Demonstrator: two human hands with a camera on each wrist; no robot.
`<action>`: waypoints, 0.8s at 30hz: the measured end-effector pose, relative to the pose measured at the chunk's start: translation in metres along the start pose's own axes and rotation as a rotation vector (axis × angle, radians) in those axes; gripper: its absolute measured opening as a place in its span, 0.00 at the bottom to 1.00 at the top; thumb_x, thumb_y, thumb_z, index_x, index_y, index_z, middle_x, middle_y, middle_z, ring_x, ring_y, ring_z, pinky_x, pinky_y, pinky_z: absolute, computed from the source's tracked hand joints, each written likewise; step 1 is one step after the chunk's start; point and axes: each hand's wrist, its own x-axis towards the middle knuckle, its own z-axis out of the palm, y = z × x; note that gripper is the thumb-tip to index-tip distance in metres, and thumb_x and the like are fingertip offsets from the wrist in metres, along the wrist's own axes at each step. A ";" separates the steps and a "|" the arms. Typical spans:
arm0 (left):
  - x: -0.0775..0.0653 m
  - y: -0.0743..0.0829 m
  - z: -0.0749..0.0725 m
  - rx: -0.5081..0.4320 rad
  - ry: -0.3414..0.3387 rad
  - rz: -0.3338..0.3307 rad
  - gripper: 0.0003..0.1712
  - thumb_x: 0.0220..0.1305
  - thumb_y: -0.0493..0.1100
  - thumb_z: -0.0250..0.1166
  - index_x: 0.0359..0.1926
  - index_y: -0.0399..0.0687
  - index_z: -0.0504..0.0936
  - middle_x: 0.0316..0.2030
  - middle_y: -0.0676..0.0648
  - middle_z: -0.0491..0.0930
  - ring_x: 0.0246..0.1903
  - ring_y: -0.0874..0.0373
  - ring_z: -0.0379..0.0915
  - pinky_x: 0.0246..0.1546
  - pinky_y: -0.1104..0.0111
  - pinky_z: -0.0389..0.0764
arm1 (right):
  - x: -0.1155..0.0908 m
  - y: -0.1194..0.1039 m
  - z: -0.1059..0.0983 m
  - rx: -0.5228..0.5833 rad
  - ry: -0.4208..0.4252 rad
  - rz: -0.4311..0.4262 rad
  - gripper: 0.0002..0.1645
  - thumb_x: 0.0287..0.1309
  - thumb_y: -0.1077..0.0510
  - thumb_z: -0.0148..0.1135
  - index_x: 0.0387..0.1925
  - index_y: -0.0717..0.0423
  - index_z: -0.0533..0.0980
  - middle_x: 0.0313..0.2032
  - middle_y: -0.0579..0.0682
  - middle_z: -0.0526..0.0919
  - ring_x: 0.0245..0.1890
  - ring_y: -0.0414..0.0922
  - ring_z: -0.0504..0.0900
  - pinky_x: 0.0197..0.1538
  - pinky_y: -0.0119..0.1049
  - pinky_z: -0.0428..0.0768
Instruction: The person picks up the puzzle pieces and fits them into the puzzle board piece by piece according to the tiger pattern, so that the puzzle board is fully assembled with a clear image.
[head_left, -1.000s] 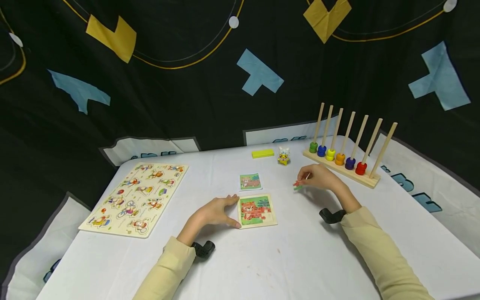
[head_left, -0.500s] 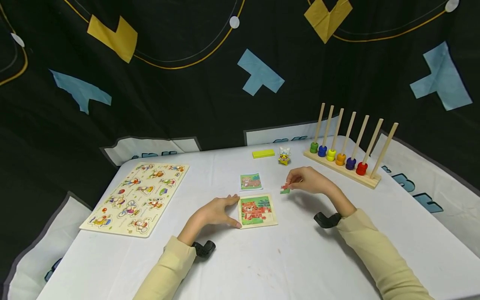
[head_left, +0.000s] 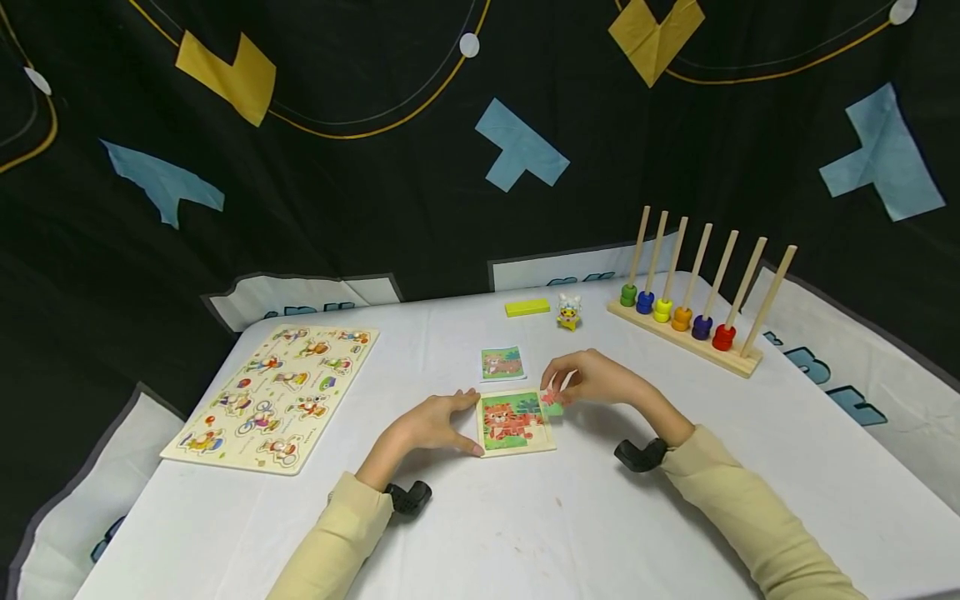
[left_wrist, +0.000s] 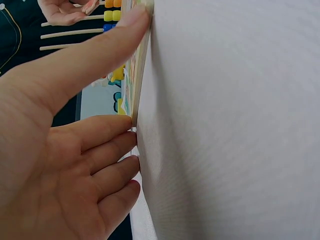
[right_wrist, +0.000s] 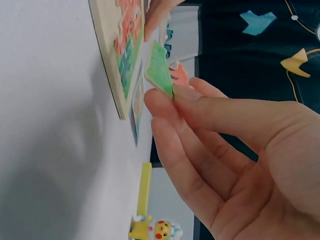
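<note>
A small jigsaw board [head_left: 517, 451] with a pale wooden rim lies on the table in the head view; a red tiger on green fills most of it, and a bare patch shows at its lower right. My left hand [head_left: 429, 427] rests along the board's left side, fingers fairly straight, thumb and forefinger touching its edge. Between thumb and forefinger my right hand [head_left: 592, 379] pinches a red-and-green jigsaw piece [head_left: 551, 406], just off the board's right rim. The right wrist view shows the piece [right_wrist: 159, 70] tilted and raised above the table.
Behind the board lies a picture card [head_left: 502, 364]. Further back are a yellow block [head_left: 527, 307] and a small figurine [head_left: 568, 312]. A peg rack with coloured beads [head_left: 686, 333] stands back right; a large picture puzzle board [head_left: 273, 400] lies left.
My right hand has moved left and nearer, bringing the jigsaw piece from the open table up to the board's right side. The left hand and the board stay put.
</note>
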 end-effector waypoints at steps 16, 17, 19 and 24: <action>-0.001 0.000 -0.001 0.007 -0.002 0.009 0.55 0.42 0.55 0.79 0.70 0.42 0.65 0.70 0.43 0.60 0.70 0.47 0.51 0.69 0.54 0.55 | 0.005 -0.007 0.024 0.039 -0.098 -0.039 0.12 0.52 0.71 0.68 0.38 0.56 0.82 0.31 0.47 0.83 0.31 0.41 0.82 0.32 0.33 0.82; -0.001 0.000 -0.001 0.007 -0.002 0.009 0.55 0.42 0.55 0.79 0.70 0.42 0.65 0.70 0.43 0.60 0.70 0.47 0.51 0.69 0.54 0.55 | 0.005 -0.008 0.025 0.039 -0.102 -0.041 0.12 0.52 0.70 0.68 0.38 0.56 0.82 0.31 0.47 0.83 0.31 0.41 0.83 0.32 0.33 0.82; -0.001 0.000 -0.001 0.005 -0.002 0.009 0.55 0.42 0.55 0.79 0.70 0.42 0.65 0.70 0.43 0.60 0.70 0.47 0.51 0.69 0.54 0.55 | 0.005 -0.008 0.027 0.035 -0.107 -0.047 0.12 0.52 0.70 0.68 0.38 0.56 0.82 0.31 0.47 0.83 0.30 0.41 0.83 0.31 0.33 0.82; -0.001 0.001 -0.001 -0.001 -0.003 0.009 0.55 0.42 0.55 0.79 0.69 0.42 0.65 0.70 0.43 0.60 0.70 0.47 0.51 0.69 0.54 0.55 | 0.005 -0.008 0.030 0.029 -0.113 -0.054 0.11 0.53 0.70 0.68 0.38 0.55 0.82 0.31 0.48 0.84 0.29 0.39 0.83 0.31 0.32 0.82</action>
